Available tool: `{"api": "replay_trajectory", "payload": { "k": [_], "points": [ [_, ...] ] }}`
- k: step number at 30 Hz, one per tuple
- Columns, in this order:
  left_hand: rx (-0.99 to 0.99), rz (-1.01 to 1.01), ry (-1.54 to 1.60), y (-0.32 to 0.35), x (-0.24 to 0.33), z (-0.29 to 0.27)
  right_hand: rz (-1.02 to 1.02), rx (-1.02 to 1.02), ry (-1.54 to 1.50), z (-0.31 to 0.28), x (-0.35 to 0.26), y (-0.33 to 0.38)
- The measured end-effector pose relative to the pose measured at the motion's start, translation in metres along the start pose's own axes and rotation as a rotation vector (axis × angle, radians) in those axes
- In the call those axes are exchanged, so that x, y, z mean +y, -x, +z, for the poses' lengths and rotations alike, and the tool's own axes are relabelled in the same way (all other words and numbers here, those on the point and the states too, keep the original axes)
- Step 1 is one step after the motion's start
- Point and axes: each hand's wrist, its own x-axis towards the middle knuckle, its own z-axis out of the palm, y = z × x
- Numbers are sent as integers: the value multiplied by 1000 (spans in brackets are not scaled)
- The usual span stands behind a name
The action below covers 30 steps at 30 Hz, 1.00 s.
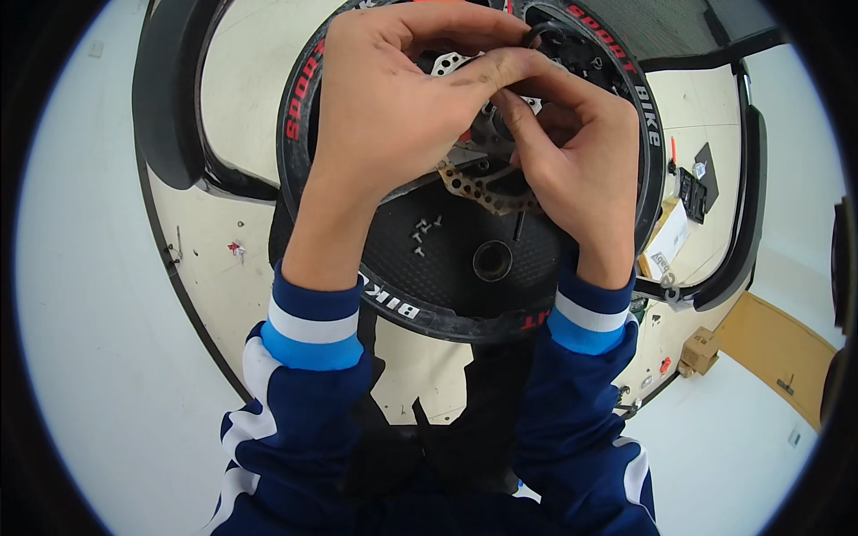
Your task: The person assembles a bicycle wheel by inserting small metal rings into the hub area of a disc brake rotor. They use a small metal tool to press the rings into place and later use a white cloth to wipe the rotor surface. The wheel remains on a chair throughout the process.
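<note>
A black bicycle wheel (296,183) with red and white lettering lies flat in front of me. Over its hub, my left hand (407,112) and my right hand (585,152) meet with bent, pinching fingers. A dark curved piece shows by the left fingertips, but what either hand holds is hard to make out. Below them a perforated metal brake disc (487,196) sits at the hub, partly covered by the hands. Within the rim, several small silver screws (420,237), a black ring (492,261) and a thin dark rod (519,227) rest on a black textured surface.
Black chair armrests (165,98) flank the wheel on both sides, with a dark mesh panel (697,31) at the far right. On the pale floor to the right are a black tool case (692,195) and a cardboard box (700,350). Small parts (235,249) lie at left.
</note>
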Motion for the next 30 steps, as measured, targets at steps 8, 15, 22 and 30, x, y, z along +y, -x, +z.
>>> {"api": "replay_trajectory", "payload": {
  "k": [8,15,22,30],
  "points": [
    [-23,-186,120,-6,25,12,29,84,12,0,1,2],
    [-133,-85,85,-4,19,-3,17,14,17,-1,2,0],
    [52,29,-3,-2,4,11,-17,43,88,0,-2,-1],
    [-37,-115,12,3,5,8,10,88,-7,2,8,1]
  ]
}}
